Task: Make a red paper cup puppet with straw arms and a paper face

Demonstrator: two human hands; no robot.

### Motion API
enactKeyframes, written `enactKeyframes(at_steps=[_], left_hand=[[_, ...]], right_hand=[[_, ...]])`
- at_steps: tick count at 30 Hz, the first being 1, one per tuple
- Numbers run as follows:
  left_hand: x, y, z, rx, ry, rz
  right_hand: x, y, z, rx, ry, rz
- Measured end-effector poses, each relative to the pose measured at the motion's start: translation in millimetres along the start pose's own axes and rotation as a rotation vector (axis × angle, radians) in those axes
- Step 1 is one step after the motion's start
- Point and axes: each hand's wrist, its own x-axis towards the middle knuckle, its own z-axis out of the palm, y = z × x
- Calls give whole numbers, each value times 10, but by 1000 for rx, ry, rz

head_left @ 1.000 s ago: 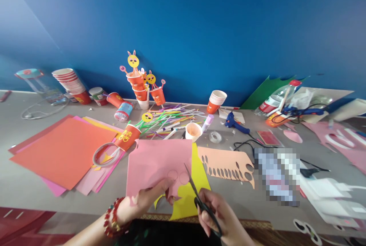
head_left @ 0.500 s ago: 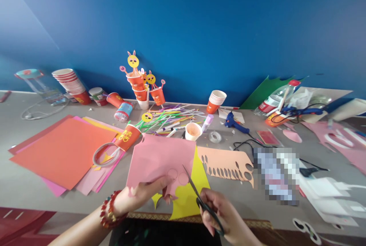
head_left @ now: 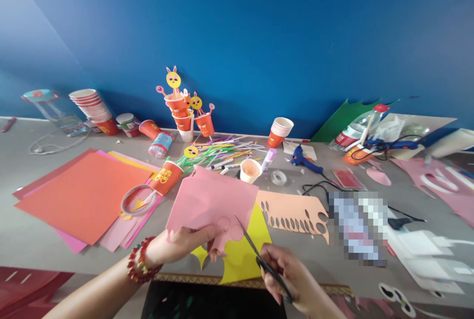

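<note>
My left hand [head_left: 194, 244] grips a sheet of pink paper [head_left: 213, 193] near its lower edge, thumb on top and fingers beneath. Two round outlines show on the paper beside my thumb. In my right hand [head_left: 277, 269] is a pair of black-handled scissors [head_left: 252, 244], fingers wrapped round the handles. The blades look nearly together and point up and left, close to the right-hand outline; whether they touch the paper I cannot tell. Yellow paper [head_left: 246, 255] with a cut, curved edge lies under the pink sheet.
Peach paper [head_left: 292, 210] with cut-out holes lies right of the pink sheet. Beyond are a paper cup [head_left: 251, 172], a tape roll [head_left: 278, 177], a glue gun [head_left: 305, 159] and scattered coloured sticks [head_left: 222, 153]. Stacked coloured paper [head_left: 89, 195] lies left, with a tape ring [head_left: 138, 200].
The pink sheet has turned slightly clockwise, its right side shifting a little right. My left hand moved with it. The scissors stay close to the same spot beside the round outline.
</note>
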Motion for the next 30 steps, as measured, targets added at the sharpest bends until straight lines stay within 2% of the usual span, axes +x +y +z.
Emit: enactKeyframes(at_steps=[9,14,19,23,27,30], left_hand=[[44,88,-77,49,-149,-22],[63,88,-130,114,-122,-91],[108,51,-167,118,-171,-54],[128,34,-181,105,-156,-55],[138,112,-164,77,-156,-84],[147,184,-150,114,-114,-106]], right_hand=[[-4,-100,-22,1,-2,23],[1,-156,-58,-42,-3,44],[3,-185,-96,-63,-3,74],[-7,-216,-98,-64,4,99],[-7,-252,-92,-44,15,126],[0,-270,-93,-51,14,133]])
